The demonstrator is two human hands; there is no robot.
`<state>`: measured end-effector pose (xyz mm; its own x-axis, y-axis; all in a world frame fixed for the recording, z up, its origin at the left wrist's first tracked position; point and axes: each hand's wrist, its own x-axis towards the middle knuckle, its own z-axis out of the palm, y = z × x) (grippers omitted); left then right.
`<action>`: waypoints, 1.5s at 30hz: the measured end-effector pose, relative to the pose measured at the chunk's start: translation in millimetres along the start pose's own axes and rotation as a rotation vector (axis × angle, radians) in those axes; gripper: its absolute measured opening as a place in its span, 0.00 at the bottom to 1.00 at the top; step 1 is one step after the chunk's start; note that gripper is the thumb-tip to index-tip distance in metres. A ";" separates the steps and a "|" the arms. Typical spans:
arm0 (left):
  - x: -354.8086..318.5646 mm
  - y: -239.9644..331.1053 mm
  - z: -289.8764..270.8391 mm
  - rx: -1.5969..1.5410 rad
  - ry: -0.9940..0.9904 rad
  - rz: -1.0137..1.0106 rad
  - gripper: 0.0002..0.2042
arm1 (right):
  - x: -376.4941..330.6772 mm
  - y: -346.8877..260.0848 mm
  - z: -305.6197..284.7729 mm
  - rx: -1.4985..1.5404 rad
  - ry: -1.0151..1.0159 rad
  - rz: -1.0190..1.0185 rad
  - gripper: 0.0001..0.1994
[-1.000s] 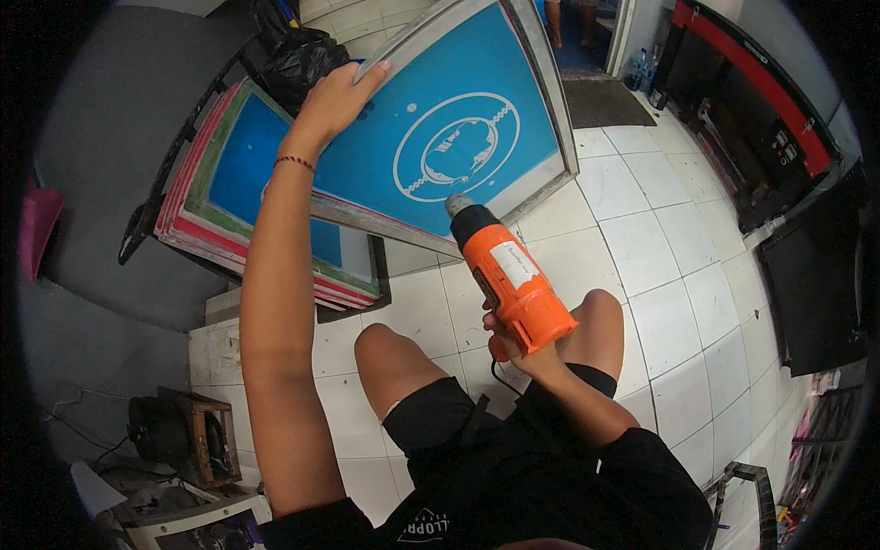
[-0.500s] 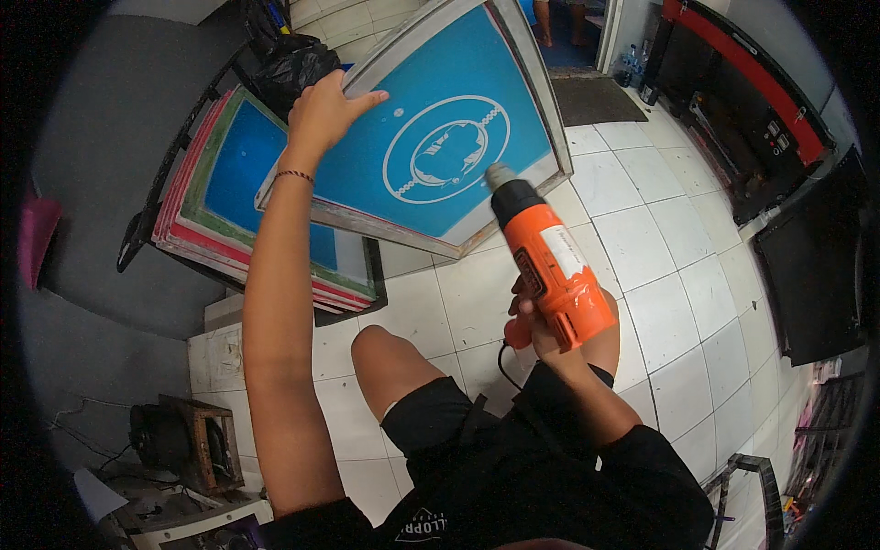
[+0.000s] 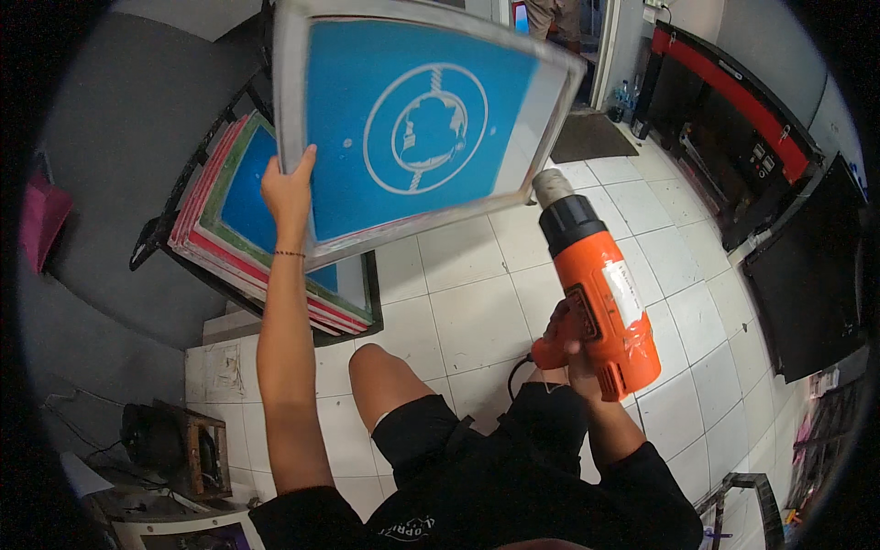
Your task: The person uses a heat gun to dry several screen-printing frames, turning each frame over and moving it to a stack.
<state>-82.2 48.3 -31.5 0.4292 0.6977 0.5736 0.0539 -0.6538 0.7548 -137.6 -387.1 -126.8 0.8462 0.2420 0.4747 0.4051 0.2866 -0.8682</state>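
1. I'm sitting on a white tiled floor (image 3: 477, 312) with a blue screen-printing frame (image 3: 412, 128) held up in front of me. It's tilted, with its near edge dropping toward my left side.

2. My left hand (image 3: 289, 188) is reaching up and out, pinching the near-left edge of the frame, thumb on the blue face. I'm guessing the other fingers are wrapping behind, but I can't see them.

3. My right hand (image 3: 573, 344) is closed tight around the grip of an orange heat gun (image 3: 600, 298), close in by my right knee. I can't tell if a finger is pressing the trigger.

4. The part that matters: the gun's long axis is running from my lap up and a bit to the left, and its metal nozzle (image 3: 553, 186) is sitting just beside the frame's near-right edge. So it's aiming past the rim rather than at the round white design (image 3: 426, 128) in the middle of the mesh. That design is lying up and left of the nozzle.

5. The right hand is nearer to me and lower, while the left is stretched farther out, carrying the whole frame.

6. Off to the left, more frames are stacking up in a black rack (image 3: 266, 229), just beyond my left forearm.
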 end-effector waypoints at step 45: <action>-64.9 8.5 80.0 -1.489 0.001 -0.612 0.34 | 67.5 172.8 -81.9 -0.939 0.231 0.168 0.21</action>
<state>-37.4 -26.0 -87.8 0.6728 0.7350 0.0845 -0.6731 0.5608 0.4821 17.9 -397.2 -256.6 0.9242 -0.0042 0.3818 0.2993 -0.6130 -0.7312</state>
